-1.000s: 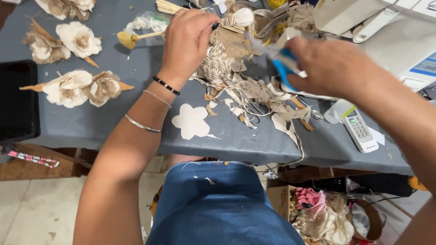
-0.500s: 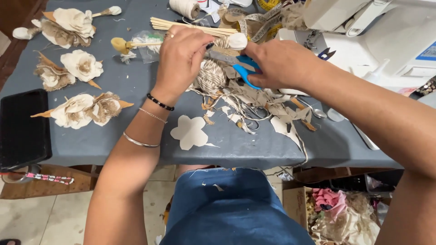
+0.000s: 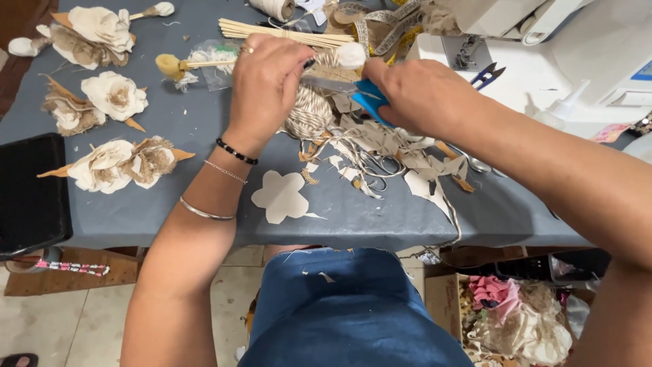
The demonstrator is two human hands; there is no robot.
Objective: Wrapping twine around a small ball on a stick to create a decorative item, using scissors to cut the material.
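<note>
Starting at the left edge, a flat black tray (image 3: 30, 194) sits partly over the side of the grey table (image 3: 170, 217), and beside it lie several cream fabric flowers: one with a burlap centre and brown leaf points (image 3: 119, 163), one above it (image 3: 112, 95), and another at the top corner (image 3: 95, 30). A stick with a round yellowish tip (image 3: 170, 66) lies further in, near a bundle of thin wooden sticks (image 3: 272, 30). A cut-out paper flower shape (image 3: 282, 197) lies flat near the table's front edge. Above it, the left hand (image 3: 268, 85), with a bead bracelet and two thin bangles on the wrist, is curled closed, its fingertips pinching a cream-tipped stick (image 3: 343, 56) wrapped in twine; a ball of twine (image 3: 309, 115) sits just under the hand. The right hand (image 3: 424, 95) meets it from the other side, fingers closed around blue-handled scissors (image 3: 370, 98) whose blades point toward the left hand's fingertips. Whether the blades are touching the twine cannot be told. Below both hands lies a heap of paper scraps (image 3: 387, 146) and loose cord, with a second pair of metal scissors (image 3: 370, 163) half buried in it. A measuring tape (image 3: 380, 30) curls at the top. To the right stands a white sewing machine (image 3: 584, 54) with small blue-handled snips (image 3: 489, 73) lying on its bed.
</note>
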